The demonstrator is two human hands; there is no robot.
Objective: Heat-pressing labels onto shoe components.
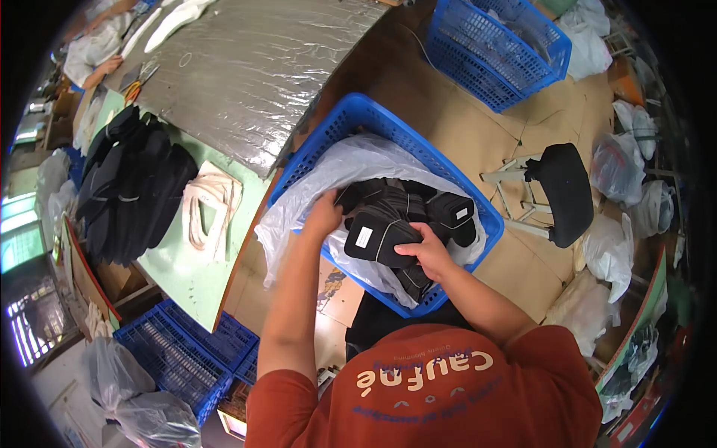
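1. The person leans over a blue basket [448, 168] lined with a clear plastic bag [358, 160]; both hands are down inside it.
2. The right hand [429, 252] is clenched around a black padded piece [377, 239] with a small white tag, gripping it at its right end, near the basket's front edge.
3. The left hand [323, 215] rests at the left of the pile, fingers curled on the plastic bag and touching another black piece [358, 196]; I cannot tell if it truly grips anything.
4. More black pieces [448, 213] lie stacked in the basket just behind the held one.
5. To the left, the green bench [190, 276] carries a row of black pieces [131, 190] and white straps [210, 205].
6. A second blue basket [497, 48] sits well apart, farther back.
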